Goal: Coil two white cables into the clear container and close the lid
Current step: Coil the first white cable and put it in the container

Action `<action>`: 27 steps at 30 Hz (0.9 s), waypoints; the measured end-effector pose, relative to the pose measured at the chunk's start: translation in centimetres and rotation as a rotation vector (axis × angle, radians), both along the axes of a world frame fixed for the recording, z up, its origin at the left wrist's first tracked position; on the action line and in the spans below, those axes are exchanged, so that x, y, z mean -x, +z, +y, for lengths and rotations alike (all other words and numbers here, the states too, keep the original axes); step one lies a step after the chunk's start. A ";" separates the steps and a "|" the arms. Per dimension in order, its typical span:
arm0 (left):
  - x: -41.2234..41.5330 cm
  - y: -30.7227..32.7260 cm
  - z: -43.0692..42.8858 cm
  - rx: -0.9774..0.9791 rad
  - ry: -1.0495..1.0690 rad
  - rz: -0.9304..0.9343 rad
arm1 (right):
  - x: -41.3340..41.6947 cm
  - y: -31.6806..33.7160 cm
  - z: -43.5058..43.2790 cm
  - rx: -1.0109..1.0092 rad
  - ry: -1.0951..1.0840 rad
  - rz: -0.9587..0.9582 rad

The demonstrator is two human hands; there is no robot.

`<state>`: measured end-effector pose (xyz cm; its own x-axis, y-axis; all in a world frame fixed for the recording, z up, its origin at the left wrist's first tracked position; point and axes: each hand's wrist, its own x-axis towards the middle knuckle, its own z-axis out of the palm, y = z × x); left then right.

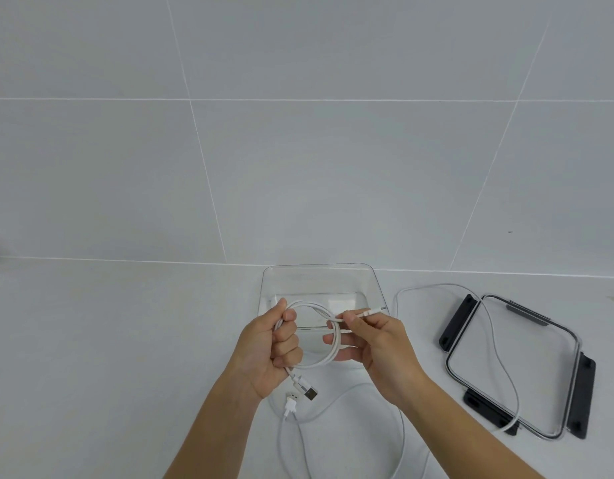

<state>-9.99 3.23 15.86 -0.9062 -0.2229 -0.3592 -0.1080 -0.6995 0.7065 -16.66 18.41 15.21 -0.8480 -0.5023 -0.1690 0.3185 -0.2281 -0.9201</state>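
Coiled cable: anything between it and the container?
Nothing visible. Left hand and right hand hold the coiled cable just above the open container; the lid lies off to the right, second cable draped across it.

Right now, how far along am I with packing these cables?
Done: the lid is off, lying right of the clear container, which looks empty. In hand: one white cable is looped, left hand gripping the coil, right hand pinching its end. Left: set it inside, coil the second cable sprawled across counter and lid, then close the lid.
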 end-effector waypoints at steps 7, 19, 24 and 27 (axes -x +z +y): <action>-0.4 -0.5 0.0 -0.010 -0.031 -0.010 | 0.2 0.4 0.6 -0.048 0.176 -0.234; -0.9 -0.6 0.2 0.152 -0.106 0.074 | 0.5 -0.2 0.4 0.020 0.030 -0.209; -1.4 -0.7 -0.8 0.337 -0.219 -0.108 | 0.6 -0.5 0.6 -0.017 -0.026 -0.193; -1.5 -1.1 -1.2 0.418 -0.231 -0.189 | 0.6 -0.6 0.6 -0.040 -0.044 -0.186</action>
